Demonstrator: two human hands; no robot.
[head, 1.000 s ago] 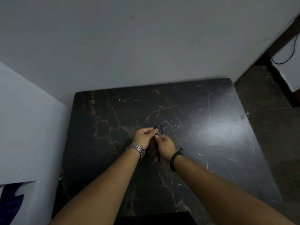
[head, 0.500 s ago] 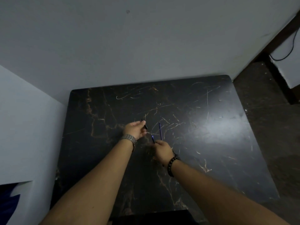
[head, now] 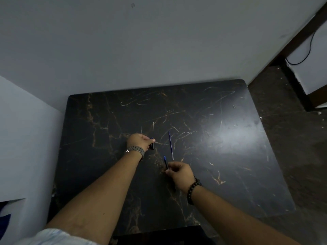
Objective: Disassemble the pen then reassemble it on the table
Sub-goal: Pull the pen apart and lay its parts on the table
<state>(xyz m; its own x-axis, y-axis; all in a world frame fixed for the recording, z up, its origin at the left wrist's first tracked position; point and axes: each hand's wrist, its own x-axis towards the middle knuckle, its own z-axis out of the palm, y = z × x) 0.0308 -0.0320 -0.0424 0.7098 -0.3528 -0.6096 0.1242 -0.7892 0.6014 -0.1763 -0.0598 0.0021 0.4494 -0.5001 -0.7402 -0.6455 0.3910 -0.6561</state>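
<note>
The pen is in pieces on the black marbled table (head: 221, 138). A thin blue ink refill (head: 170, 145) lies loose on the table, pointing away from me. My left hand (head: 139, 142), with a metal watch on its wrist, pinches a short dark pen piece (head: 152, 145) that touches the table left of the refill. My right hand (head: 180, 172), with a bead bracelet, grips the dark pen barrel (head: 166, 162), whose blue end points up and away. The barrel's lower part is hidden in my fingers.
A grey wall runs behind the table, and a white panel (head: 26, 138) stands along its left side. Dark floor (head: 292, 138) lies to the right, with a white unit and a black cable (head: 307, 48) at the far right.
My hands were together over the pen; now they are apart. The left hand carried the short piece leftward, the right hand drew the barrel back toward me.
</note>
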